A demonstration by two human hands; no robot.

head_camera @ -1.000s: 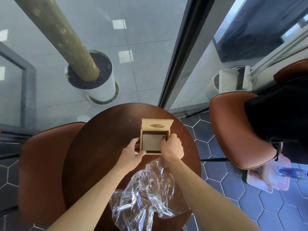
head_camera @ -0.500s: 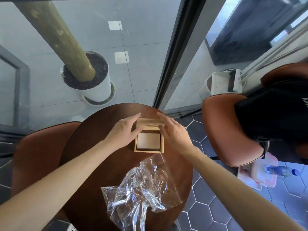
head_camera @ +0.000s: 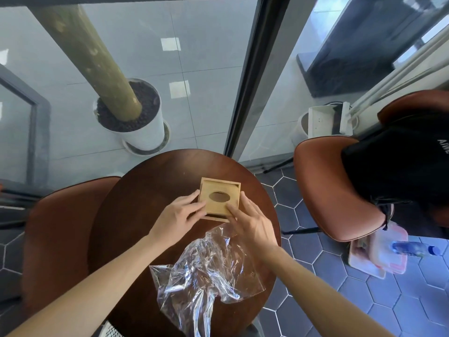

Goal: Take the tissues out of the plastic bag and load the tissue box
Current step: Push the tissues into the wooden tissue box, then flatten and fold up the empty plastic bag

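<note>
A square wooden tissue box (head_camera: pixel 220 190) sits on the round dark wooden table (head_camera: pixel 150 190), its lid with an oval slot lying flat on top. My left hand (head_camera: pixel 178 216) rests against the box's left front corner, fingers on the lid. My right hand (head_camera: pixel 250 221) presses fingers on the lid's right front part. The tissues are hidden inside the box. An empty crumpled clear plastic bag (head_camera: pixel 206 271) lies on the table nearer to me, between my forearms.
A brown leather chair (head_camera: pixel 58 239) stands left of the table. Another brown chair (head_camera: pixel 323 190) at the right holds a person in black (head_camera: pixel 398 166). A white planter (head_camera: pixel 143 127) with a trunk stands behind glass. A water bottle (head_camera: pixel 413 249) lies on a pink container on the floor.
The lid stood upright with the box open; both hands reached to it and lowered it. It now lies flat on the box under my fingers.
</note>
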